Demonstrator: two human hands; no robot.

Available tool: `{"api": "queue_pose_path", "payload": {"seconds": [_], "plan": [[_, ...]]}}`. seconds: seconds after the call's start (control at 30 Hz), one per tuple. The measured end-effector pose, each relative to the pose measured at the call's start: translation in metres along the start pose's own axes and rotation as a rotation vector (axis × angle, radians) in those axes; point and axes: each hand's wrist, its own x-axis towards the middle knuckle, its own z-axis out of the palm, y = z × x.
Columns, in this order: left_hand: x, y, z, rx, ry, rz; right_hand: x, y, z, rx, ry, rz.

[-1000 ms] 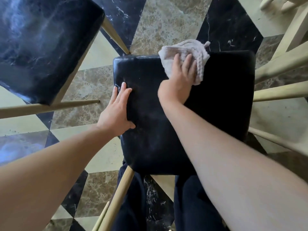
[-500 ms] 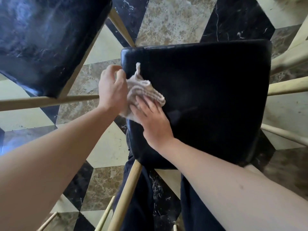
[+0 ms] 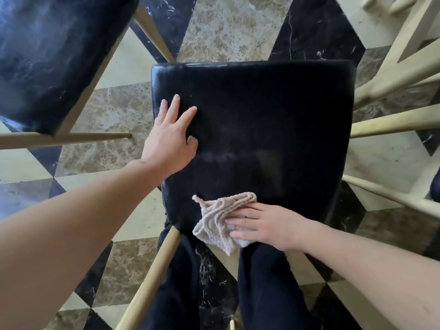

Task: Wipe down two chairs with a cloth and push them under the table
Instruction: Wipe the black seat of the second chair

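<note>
A chair with a black padded seat (image 3: 266,120) and pale wooden legs stands right below me. My left hand (image 3: 170,136) lies flat on the seat's left edge, fingers spread, holding nothing. My right hand (image 3: 264,223) presses a crumpled pale pink cloth (image 3: 217,222) against the seat's near edge, fingers flat on top of it. The cloth hangs partly over the front rim. A second chair with a black seat (image 3: 47,55) stands at the upper left.
The floor (image 3: 228,32) is marble in black, brown and cream diamonds. Cream wooden legs and rails (image 3: 392,120), of a table or another chair, crowd the right side. My dark trouser legs (image 3: 269,294) show under the seat's near edge.
My right hand has swept the cloth from the seat's far edge, past the left edge, to the near edge. My left hand briefly gripped the cloth, then returned flat on the seat.
</note>
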Motion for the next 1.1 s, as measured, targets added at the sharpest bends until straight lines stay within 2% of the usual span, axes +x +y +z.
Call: {"api": "queue_pose_path", "payload": {"seconds": [0.27,0.4,0.53,0.63,0.8,0.87,0.9,0.97,1.1], "plan": [[0.005,0.001,-0.004,0.057,-0.014,0.019,-0.098,0.078,-0.032,-0.1,-0.141,-0.087],[0.004,0.0,-0.002,0.084,0.006,0.024,-0.14,0.124,-0.065,-0.199,-0.139,0.059],[0.003,-0.002,-0.001,0.157,0.008,0.042,-0.159,0.156,-0.084,-0.205,-0.004,0.393],[0.005,-0.005,-0.001,0.205,0.009,0.037,-0.119,0.143,-0.08,-0.04,0.149,0.774],[0.007,-0.001,0.001,0.216,-0.001,0.011,0.029,0.099,-0.087,0.444,0.709,1.595],[0.007,-0.001,0.003,0.208,-0.008,0.003,0.084,0.086,-0.096,0.564,0.845,1.739],[0.007,-0.002,0.002,0.212,-0.014,0.002,0.105,0.077,-0.097,0.592,0.895,1.748],[0.006,-0.003,0.0,0.219,-0.029,0.0,0.134,0.057,-0.094,0.59,0.89,1.686],[0.006,-0.005,-0.002,0.203,-0.071,-0.013,0.14,0.005,-0.066,0.484,0.66,1.409]]}}
